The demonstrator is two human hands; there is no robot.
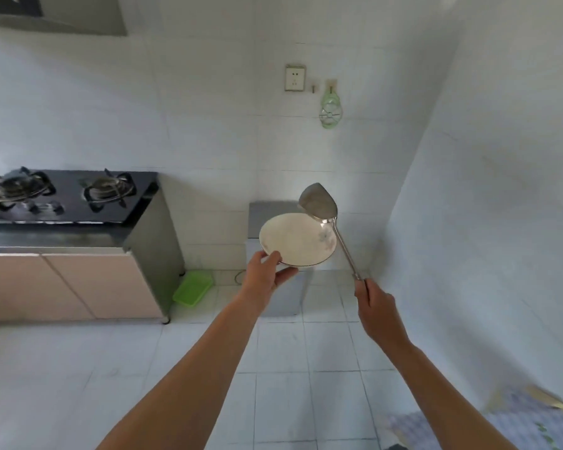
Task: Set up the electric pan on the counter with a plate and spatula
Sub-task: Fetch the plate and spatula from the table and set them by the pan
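My left hand (267, 271) grips the near rim of a white plate (298, 240) with a faint floral print, held out in the air and tilted toward me. My right hand (372, 303) is closed around the handle end of a metal spatula (320, 204), whose blade points up and overlaps the plate's far right edge. Both are held above a grey block-like stand (267, 219) against the tiled wall. No electric pan is visible.
A black two-burner gas stove (69, 196) sits on a steel counter with pink cabinet doors (78, 280) at left. A green tray (194, 289) lies on the tiled floor beside it. A wall socket (295, 77) and a green hanging tool (330, 110) are above.
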